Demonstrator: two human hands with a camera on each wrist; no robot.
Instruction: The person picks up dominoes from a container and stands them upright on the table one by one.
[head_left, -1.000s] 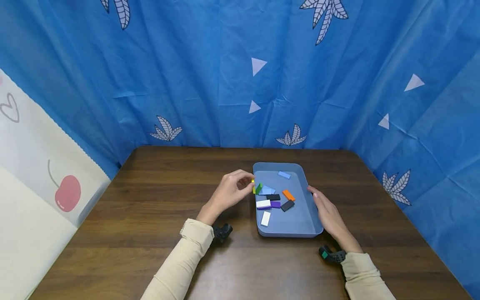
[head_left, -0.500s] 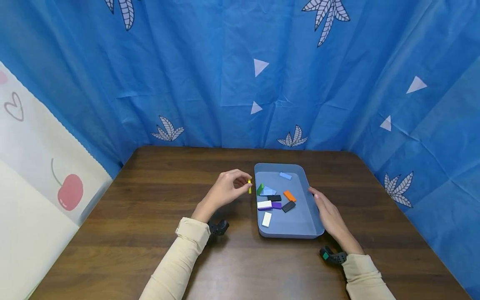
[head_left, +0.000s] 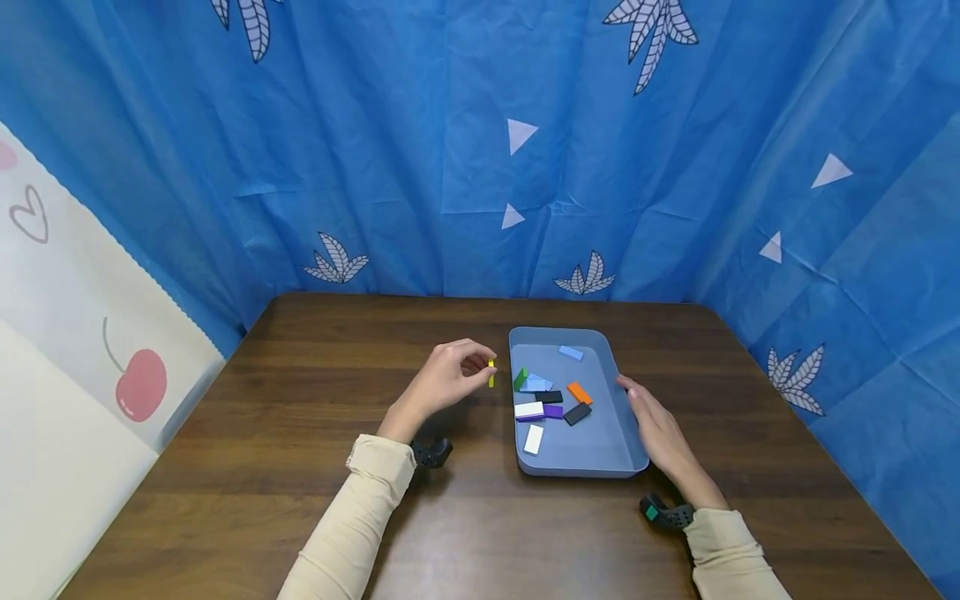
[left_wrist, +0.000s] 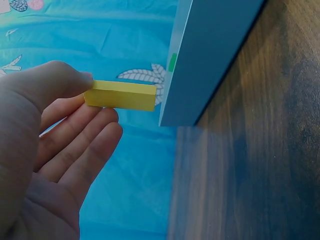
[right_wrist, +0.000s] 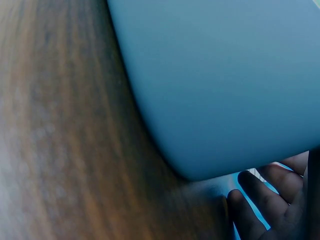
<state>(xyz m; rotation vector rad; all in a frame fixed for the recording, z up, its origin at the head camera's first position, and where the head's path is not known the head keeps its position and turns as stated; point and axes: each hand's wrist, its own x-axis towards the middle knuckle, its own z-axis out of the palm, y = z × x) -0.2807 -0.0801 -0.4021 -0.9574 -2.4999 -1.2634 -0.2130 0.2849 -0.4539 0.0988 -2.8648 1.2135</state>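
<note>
Between the thumb and fingertips of my left hand [head_left: 442,379], a yellow domino block [left_wrist: 122,95] is pinched by one end. In the head view the block is just left of a blue-grey tray [head_left: 592,446], outside its wall. My right hand [head_left: 656,423] rests along the tray's right side with fingers extended, at the rim. Inside the tray lie several more blocks: a green block [head_left: 521,379] leaning at the left wall, an orange block [head_left: 579,392], a white block [head_left: 533,439], and black, purple and light blue ones.
The tray stands on a dark brown wooden table [head_left: 337,367]. Blue curtains [head_left: 480,150] hang behind and to the right, and a pale printed cloth [head_left: 75,375] hangs at the left. Black straps [head_left: 665,512] sit on both wrists.
My left hand has moved left with the yellow block, from the tray's left rim to a small distance outside it. My right hand has stayed at the tray's right side.
</note>
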